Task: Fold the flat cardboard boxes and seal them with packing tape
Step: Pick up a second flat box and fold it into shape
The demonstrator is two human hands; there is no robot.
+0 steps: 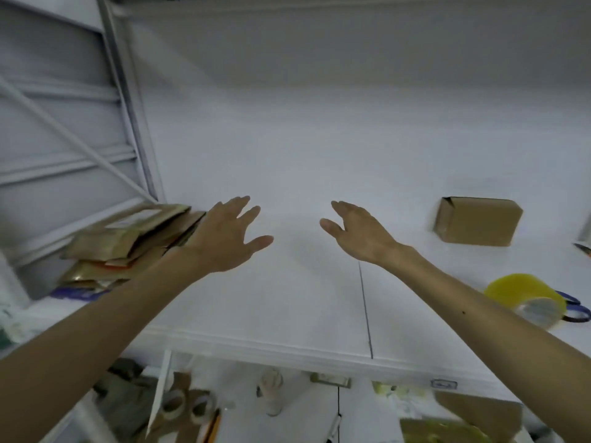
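Left hand (225, 236) — fingers spread, empty, hovering just beside the stack of flat cardboard boxes (128, 241) at the table's (319, 161) left edge.
Right hand (355, 233) — fingers straight, empty, over bare tabletop.
Folded box (478, 220) — far right, apparently done.
Packing tape (527, 298) — near right, beside blue-handled scissors (575, 310).
Step, as judged: between boxes; next move calls for drawing a flat from the stack.
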